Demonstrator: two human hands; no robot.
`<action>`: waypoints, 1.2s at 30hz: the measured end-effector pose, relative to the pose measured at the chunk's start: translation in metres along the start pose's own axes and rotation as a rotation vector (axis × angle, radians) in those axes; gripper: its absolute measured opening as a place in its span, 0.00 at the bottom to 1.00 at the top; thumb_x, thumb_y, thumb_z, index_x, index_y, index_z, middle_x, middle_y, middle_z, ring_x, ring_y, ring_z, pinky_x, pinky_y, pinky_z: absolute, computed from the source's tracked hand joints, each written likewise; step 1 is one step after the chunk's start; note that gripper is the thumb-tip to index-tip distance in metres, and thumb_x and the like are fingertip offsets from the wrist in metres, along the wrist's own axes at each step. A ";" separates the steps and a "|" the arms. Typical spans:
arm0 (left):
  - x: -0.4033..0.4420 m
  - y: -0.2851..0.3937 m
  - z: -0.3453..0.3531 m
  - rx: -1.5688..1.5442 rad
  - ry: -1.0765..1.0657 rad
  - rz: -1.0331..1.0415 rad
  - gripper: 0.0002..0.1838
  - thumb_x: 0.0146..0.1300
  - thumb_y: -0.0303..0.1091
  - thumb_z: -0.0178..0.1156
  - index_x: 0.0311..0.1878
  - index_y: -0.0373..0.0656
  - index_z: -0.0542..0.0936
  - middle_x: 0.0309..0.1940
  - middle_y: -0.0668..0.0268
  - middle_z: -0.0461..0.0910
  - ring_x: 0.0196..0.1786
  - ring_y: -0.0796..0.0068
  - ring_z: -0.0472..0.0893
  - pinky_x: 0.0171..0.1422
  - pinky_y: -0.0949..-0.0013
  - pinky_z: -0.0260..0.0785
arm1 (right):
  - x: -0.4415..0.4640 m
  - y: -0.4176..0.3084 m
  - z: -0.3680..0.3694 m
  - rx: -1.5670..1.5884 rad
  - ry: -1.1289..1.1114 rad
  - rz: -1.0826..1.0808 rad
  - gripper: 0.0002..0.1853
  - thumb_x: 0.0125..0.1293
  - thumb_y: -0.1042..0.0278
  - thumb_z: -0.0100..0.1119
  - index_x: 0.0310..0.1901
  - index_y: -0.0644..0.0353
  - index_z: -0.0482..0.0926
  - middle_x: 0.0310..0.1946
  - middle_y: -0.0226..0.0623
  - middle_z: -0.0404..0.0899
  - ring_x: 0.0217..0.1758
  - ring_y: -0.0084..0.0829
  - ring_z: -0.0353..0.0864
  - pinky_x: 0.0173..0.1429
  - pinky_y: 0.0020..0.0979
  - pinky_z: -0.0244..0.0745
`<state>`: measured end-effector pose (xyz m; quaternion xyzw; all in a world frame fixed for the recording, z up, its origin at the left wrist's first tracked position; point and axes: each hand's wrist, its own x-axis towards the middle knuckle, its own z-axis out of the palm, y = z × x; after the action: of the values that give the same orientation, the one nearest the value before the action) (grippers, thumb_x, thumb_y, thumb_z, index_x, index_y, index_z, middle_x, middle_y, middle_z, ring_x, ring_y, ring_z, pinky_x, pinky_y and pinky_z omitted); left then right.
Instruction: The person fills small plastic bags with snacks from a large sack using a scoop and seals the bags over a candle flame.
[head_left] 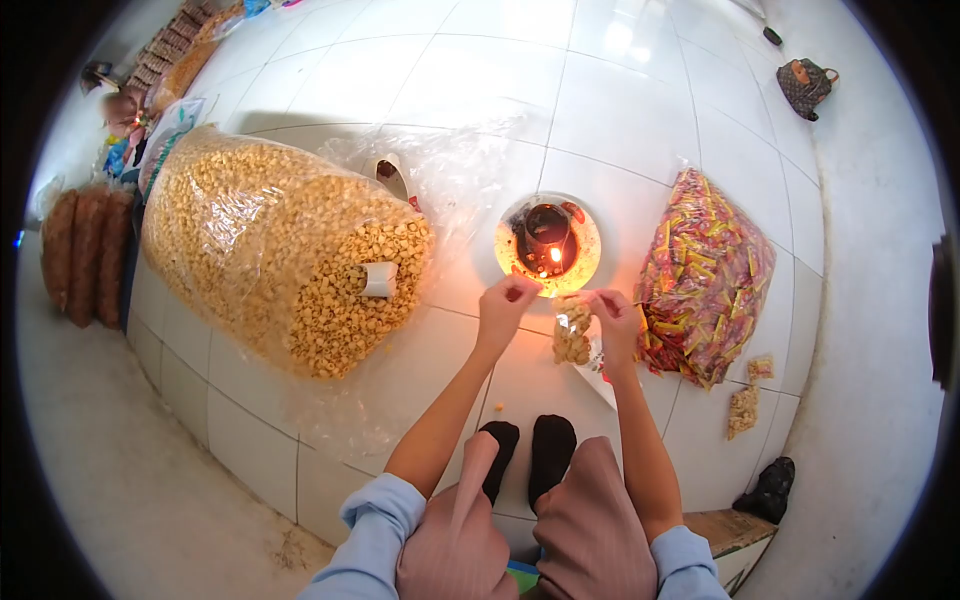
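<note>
My right hand (617, 322) pinches the top of a small clear bag of popcorn (572, 338), which hangs down beside it. My left hand (506, 308) is closed in a pinch at the near rim of a round plate (586, 262). Whatever its fingertips may hold is too small to make out. On the plate, a small flame (556, 255) burns beside a dark round tin (547, 222), with dark residue around it. The bag's top edge is close to the plate's near rim.
At left lies a large clear sack of popcorn (230, 220), a white scoop (380, 280) in its mouth. Right of the plate is a bag of red and yellow packets (705, 280). Small filled bags (743, 412) lie near the wall. Another person (125, 112) is at far left.
</note>
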<state>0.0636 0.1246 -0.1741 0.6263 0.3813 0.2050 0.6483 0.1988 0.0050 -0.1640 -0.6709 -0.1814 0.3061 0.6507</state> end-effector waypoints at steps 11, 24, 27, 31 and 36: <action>-0.029 0.053 0.025 -0.291 -0.172 0.014 0.10 0.55 0.33 0.63 0.38 0.40 0.78 0.31 0.71 0.78 0.37 0.82 0.76 0.46 0.75 0.69 | -0.022 -0.049 0.010 0.142 -0.002 -0.150 0.07 0.59 0.73 0.57 0.38 0.64 0.76 0.33 0.28 0.72 0.36 0.16 0.72 0.41 0.20 0.69; -0.060 0.128 0.071 -0.250 -0.223 0.202 0.10 0.55 0.32 0.63 0.40 0.39 0.79 0.29 0.72 0.78 0.33 0.86 0.76 0.40 0.80 0.69 | -0.052 -0.149 -0.060 0.025 0.199 -0.150 0.09 0.63 0.68 0.52 0.34 0.65 0.78 0.22 0.27 0.72 0.26 0.16 0.68 0.33 0.20 0.63; -0.064 0.143 0.092 -0.281 -0.260 0.231 0.12 0.56 0.32 0.62 0.42 0.38 0.78 0.29 0.71 0.79 0.33 0.87 0.76 0.40 0.80 0.69 | -0.060 -0.162 -0.098 -0.138 0.164 -0.200 0.12 0.66 0.67 0.46 0.39 0.65 0.77 0.21 0.24 0.69 0.27 0.16 0.66 0.33 0.20 0.61; -0.073 0.179 0.114 -0.349 -0.287 0.229 0.11 0.58 0.31 0.60 0.42 0.38 0.77 0.32 0.69 0.79 0.34 0.86 0.76 0.40 0.80 0.69 | -0.071 -0.173 -0.121 -0.214 0.190 -0.273 0.19 0.66 0.60 0.48 0.54 0.62 0.70 0.34 0.29 0.72 0.32 0.19 0.69 0.36 0.21 0.65; -0.077 0.215 0.152 -0.272 -0.342 0.290 0.12 0.60 0.35 0.58 0.42 0.38 0.77 0.33 0.69 0.78 0.35 0.85 0.74 0.40 0.79 0.67 | -0.108 -0.213 -0.133 -0.172 0.012 -0.124 0.30 0.58 0.60 0.59 0.59 0.62 0.62 0.49 0.36 0.70 0.45 0.24 0.72 0.47 0.26 0.68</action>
<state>0.1757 -0.0040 0.0408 0.6071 0.1415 0.2362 0.7454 0.2372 -0.1468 0.0603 -0.7136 -0.2446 0.2444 0.6093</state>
